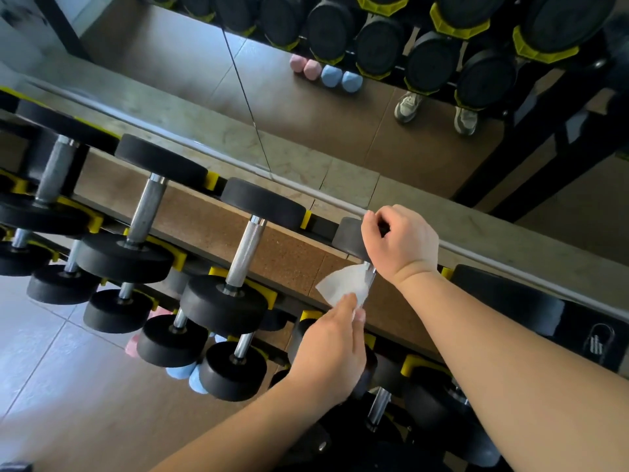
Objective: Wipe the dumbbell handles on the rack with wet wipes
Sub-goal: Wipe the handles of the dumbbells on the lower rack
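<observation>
Wall mirror [170,63] with a vertical seam, set above a pale stone ledge [503,233]; floor of grey tiles [30,335] and brown matting [102,420].

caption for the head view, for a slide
Left hand holds a wipe on a dumbbell handle while the right hand grips its far head on the rack.

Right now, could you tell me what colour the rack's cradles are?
Yellow: the cradles show best in the head view.

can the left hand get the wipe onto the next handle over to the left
Probably yes: the left hand holding the wipe is just beside that handle, which lies bare on the rack with nothing across it.
</observation>
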### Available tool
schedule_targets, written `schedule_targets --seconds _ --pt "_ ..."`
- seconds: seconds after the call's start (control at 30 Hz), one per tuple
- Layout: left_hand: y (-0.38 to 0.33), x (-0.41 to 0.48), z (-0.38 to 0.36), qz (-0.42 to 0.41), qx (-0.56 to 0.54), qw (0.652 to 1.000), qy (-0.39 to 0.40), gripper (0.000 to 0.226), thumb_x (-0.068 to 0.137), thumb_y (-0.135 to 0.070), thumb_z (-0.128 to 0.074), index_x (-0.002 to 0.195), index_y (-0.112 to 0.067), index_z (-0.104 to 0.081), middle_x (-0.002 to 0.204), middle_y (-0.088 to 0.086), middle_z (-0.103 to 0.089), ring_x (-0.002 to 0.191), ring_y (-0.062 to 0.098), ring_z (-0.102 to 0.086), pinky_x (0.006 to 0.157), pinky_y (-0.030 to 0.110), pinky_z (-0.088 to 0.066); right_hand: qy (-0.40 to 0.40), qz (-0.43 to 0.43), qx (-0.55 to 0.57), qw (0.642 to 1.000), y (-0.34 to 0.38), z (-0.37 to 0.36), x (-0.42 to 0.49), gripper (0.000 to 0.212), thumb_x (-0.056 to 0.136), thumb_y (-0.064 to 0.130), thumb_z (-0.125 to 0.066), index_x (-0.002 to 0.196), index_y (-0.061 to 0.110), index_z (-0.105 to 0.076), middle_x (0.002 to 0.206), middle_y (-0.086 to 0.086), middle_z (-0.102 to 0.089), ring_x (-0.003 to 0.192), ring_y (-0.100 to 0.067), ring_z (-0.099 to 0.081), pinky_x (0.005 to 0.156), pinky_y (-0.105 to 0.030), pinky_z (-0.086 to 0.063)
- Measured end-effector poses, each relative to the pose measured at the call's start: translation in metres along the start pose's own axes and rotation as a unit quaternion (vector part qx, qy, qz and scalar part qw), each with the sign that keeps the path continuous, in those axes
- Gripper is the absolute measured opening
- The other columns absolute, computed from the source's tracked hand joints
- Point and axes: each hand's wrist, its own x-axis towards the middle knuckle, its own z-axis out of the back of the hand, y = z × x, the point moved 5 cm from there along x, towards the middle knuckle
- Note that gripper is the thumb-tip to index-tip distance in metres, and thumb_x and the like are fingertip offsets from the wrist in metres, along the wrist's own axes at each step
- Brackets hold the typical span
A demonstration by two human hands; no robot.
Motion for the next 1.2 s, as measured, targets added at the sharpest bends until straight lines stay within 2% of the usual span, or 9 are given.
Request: schedule_targets --seconds 0.17,0.27,0.37,0.47,0.67,0.87,0.97,1.07,1.2 --pt "0.007 0.032 0.02 0.183 -0.114 0.976 -0.036 0.039 0.113 -0.041 -0.024 0.123 -0.023 -0.058 0.107 -0.001 -0.064 0.088 0.004 -0.06 0.08 0.023 -0.052 0.029 0.014 -0.017 0.999 -0.001 -0.001 0.001 0.042 0.103 0.049 -0.037 0.075 0.026 -0.058 0.07 0.01 -0.054 0.066 -0.011 -0.053 0.055 -0.028 -0.049" --pt "-0.006 0.049 -0.004 0.159 -0.027 0.987 -0.019 0.039 0.112 -0.027 -0.032 0.145 -0.013 -0.049 0.139 0.013 -0.057 0.119 0.022 -0.063 0.098 0.033 -0.054 0.068 0.02 -0.034 0.997 0.003 0.001 0.003 0.043 0.106 0.049 -0.033 0.08 0.024 -0.057 0.076 0.008 -0.054 0.07 -0.014 -0.055 0.055 -0.027 -0.042" --pt "-0.016 0.038 -0.049 0.085 0.028 0.996 0.019 0.057 0.113 -0.025 -0.027 0.165 -0.011 -0.009 0.173 0.009 -0.003 0.159 0.024 -0.012 0.127 0.034 -0.018 0.103 0.036 -0.039 0.993 0.002 0.01 -0.004 0.047 0.108 0.053 -0.03 0.089 0.023 -0.06 0.081 0.005 -0.058 0.074 -0.014 -0.059 0.056 -0.027 -0.046" --pt "-0.008 0.032 -0.059 0.051 0.032 0.998 -0.005 0.059 0.113 -0.034 -0.018 0.165 -0.014 0.001 0.172 0.003 0.01 0.158 0.016 0.01 0.128 0.029 -0.001 0.149 0.029 0.028 0.988 -0.011 0.016 -0.026 0.047 0.108 0.053 -0.027 0.134 0.026 -0.056 0.123 -0.004 -0.06 0.111 -0.022 -0.059 0.092 -0.043 -0.055" --pt "0.015 0.005 -0.055 0.015 0.174 0.981 0.08 0.06 0.113 -0.033 -0.02 0.165 -0.009 0.0 0.173 0.008 0.005 0.16 0.019 0.003 0.129 0.033 -0.012 0.269 -0.002 0.025 0.963 -0.018 0.018 -0.047 0.057 0.109 0.052 -0.022 0.16 0.046 0.002 0.164 -0.001 -0.017 0.152 -0.032 -0.015 0.124 -0.054 -0.016" --pt "0.016 -0.025 -0.014 0.07 0.147 0.984 0.077 0.039 0.112 -0.038 -0.025 0.135 -0.022 -0.053 0.122 0.006 -0.066 0.115 0.028 -0.06 0.089 0.036 -0.047 0.35 -0.036 0.034 0.935 -0.015 0.023 -0.044 0.061 0.109 0.054 -0.022 0.159 0.047 0.013 0.162 0.01 -0.008 0.154 -0.02 0.0 0.124 -0.05 -0.008" --pt "0.006 -0.011 0.014 0.122 0.04 0.99 -0.059 0.048 0.113 -0.037 -0.023 0.148 -0.016 -0.048 0.137 0.0 -0.06 0.128 0.022 -0.058 0.104 0.033 -0.044 0.362 -0.046 0.033 0.93 -0.015 0.02 -0.044 0.063 0.109 0.054 -0.023 0.158 0.048 0.016 0.161 0.012 -0.006 0.153 -0.019 0.003 0.124 -0.052 -0.008" --pt "-0.022 0.006 0.023 0.101 -0.087 0.974 -0.182 0.04 0.113 -0.036 -0.026 0.138 -0.018 -0.051 0.124 -0.006 -0.058 0.105 0.002 -0.058 0.092 0.024 -0.048 0.353 -0.05 0.018 0.934 -0.015 0.018 -0.043 0.065 0.109 0.054 -0.025 0.158 0.047 0.017 0.161 0.008 -0.007 0.153 -0.022 0.0 0.124 -0.052 -0.01" --pt "-0.032 0.022 -0.033 0.044 0.04 0.997 -0.053 0.061 0.111 -0.023 -0.034 0.164 -0.014 -0.006 0.17 0.01 -0.02 0.153 0.024 -0.029 0.122 0.042 -0.034 0.349 -0.05 0.014 0.936 -0.013 0.018 -0.043 0.065 0.108 0.055 -0.024 0.157 0.047 0.019 0.162 0.01 -0.004 0.154 -0.024 0.0 0.124 -0.051 -0.015"
